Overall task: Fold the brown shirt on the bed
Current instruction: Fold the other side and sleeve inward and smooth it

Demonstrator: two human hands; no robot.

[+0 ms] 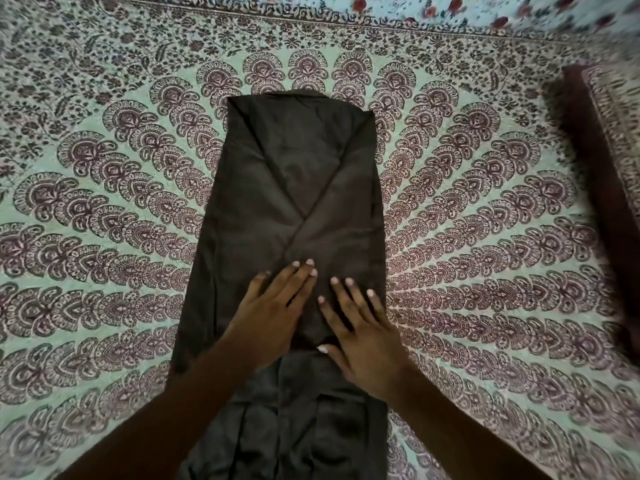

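The brown shirt (294, 174) lies lengthwise down the middle of the bed, a long narrow strip with both sides folded inward so that the sleeves cross in an X over its middle. Its collar end points away from me. My left hand (273, 313) lies flat on the shirt with straight fingers, just below the crossing. My right hand (360, 334) lies flat beside it, fingers spread, pressing the cloth. The shirt's near end is rumpled between my forearms.
The bed carries a pale green sheet (104, 202) printed with maroon paisley arcs. A dark maroon pillow (602, 188) lies along the right edge. A floral cloth (485, 8) runs across the far top.
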